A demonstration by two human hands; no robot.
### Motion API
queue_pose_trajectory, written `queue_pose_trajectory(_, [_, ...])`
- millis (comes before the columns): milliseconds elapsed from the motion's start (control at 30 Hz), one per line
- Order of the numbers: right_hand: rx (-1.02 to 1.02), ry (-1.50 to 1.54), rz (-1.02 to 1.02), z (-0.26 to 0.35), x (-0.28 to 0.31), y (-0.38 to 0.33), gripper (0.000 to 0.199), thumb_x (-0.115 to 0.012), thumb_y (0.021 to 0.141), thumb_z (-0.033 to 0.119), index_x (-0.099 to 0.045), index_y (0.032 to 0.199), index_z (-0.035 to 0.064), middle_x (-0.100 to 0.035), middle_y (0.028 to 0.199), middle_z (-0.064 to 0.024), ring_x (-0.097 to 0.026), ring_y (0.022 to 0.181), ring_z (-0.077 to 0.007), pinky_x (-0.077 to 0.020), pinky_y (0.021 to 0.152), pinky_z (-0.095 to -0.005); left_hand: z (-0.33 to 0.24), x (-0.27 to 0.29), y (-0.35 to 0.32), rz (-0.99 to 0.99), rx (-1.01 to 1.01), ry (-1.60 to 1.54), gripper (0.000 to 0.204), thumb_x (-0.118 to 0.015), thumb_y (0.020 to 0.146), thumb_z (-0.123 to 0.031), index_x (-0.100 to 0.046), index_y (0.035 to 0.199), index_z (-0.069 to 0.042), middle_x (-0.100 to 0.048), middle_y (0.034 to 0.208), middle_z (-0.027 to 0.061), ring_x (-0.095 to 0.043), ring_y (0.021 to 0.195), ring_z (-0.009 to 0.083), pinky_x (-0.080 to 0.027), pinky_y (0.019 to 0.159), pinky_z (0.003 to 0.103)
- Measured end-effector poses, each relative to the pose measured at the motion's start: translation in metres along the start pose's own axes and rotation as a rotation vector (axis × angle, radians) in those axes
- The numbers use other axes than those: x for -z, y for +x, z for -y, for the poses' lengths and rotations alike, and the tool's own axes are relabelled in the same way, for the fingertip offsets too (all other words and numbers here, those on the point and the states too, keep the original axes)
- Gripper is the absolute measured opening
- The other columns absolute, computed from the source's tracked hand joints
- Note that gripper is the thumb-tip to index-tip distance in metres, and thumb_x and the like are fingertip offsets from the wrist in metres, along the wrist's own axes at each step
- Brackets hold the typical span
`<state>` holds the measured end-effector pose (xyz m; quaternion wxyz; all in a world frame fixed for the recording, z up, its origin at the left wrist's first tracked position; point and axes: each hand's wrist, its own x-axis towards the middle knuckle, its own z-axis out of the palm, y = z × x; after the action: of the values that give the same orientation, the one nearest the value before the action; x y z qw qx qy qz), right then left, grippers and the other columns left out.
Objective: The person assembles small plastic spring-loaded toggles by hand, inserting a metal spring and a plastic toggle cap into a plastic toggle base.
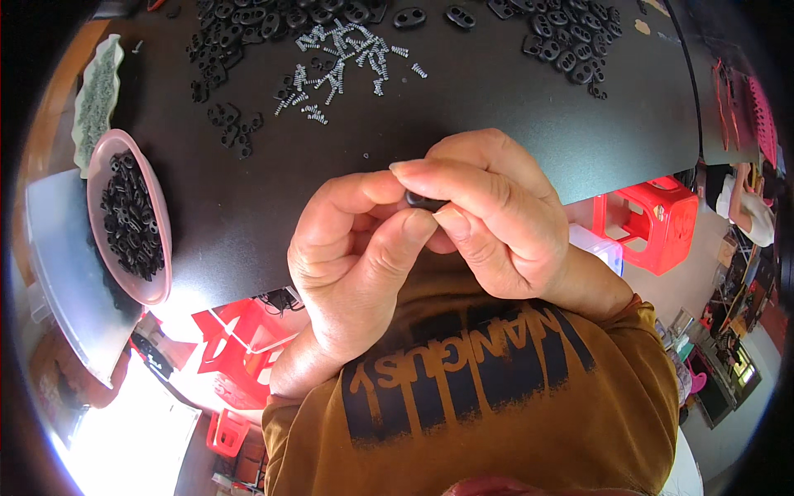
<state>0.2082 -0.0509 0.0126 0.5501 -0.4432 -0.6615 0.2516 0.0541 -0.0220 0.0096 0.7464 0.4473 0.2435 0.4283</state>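
Clamped on a small black piece (424, 202), pinched between thumb and forefinger of left hand (351, 252) and right hand (513, 219) alike.

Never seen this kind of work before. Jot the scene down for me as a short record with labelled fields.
Left grip: fingertips pinching a small black piece
Right grip: fingertips on the same piece
Piece details: mostly hidden by fingers
Surface: dark table
Beyond the hands: loose silvery springs, black parts in piles
Left side: pink bowl of small black parts
Right side: red stool
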Motion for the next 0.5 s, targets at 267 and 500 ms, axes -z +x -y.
queue_pose_trajectory(267, [-0.13,0.104,0.001,0.0044,-0.0023,-0.0024,0.037,-0.061,0.077,0.0,-0.056,0.114,-0.0029,-0.058,0.09,-0.0119,-0.057,0.073,-0.0213,-0.0463,0.061,-0.0282,-0.0053,0.001,0.0024,-0.014,0.065,-0.078,0.03,-0.051,0.085,0.008,-0.049,0.114,0.001,-0.06,0.096,0.011,-0.061,0.084,0.0146,-0.054,0.077,0.028])
queue_pose_trajectory(500, [-0.108,0.082,-0.043,0.0032,-0.0006,0.0008,0.033,-0.062,0.079,0.001,-0.057,0.111,-0.0021,-0.059,0.091,-0.0127,-0.058,0.072,-0.0205,-0.0471,0.062,-0.027,-0.0032,-0.0002,0.0003,-0.031,0.034,-0.059,0.029,-0.052,0.086,0.007,-0.049,0.115,0.001,-0.06,0.097,0.0114,-0.062,0.084,0.0148,-0.055,0.076,0.028])
